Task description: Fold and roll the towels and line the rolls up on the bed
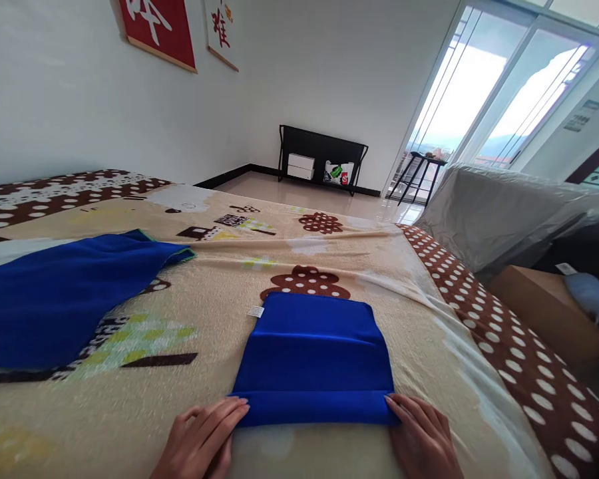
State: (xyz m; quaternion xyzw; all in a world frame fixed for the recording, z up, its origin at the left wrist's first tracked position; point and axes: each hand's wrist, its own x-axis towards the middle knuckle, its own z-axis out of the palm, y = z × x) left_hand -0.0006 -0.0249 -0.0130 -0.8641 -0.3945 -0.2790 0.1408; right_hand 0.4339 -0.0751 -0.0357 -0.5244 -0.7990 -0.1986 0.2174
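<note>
A folded blue towel (313,359) lies on a beige patterned bedspread (214,299), with a small white tag at its far left corner. My left hand (204,442) rests at the towel's near left corner, fingers stretched out flat with the tips on the cloth. My right hand (423,439) lies at the near right corner, fingers flat and touching the folded edge. Neither hand holds anything. A second blue towel (60,299) lies spread out, unfolded, at the left of the bed.
The bed's right edge has a brown dotted border (509,346). A grey covered sofa (504,213) and a brown box (544,306) stand to the right. A black rack (322,159) stands by the far wall, with glass doors (479,93) to its right.
</note>
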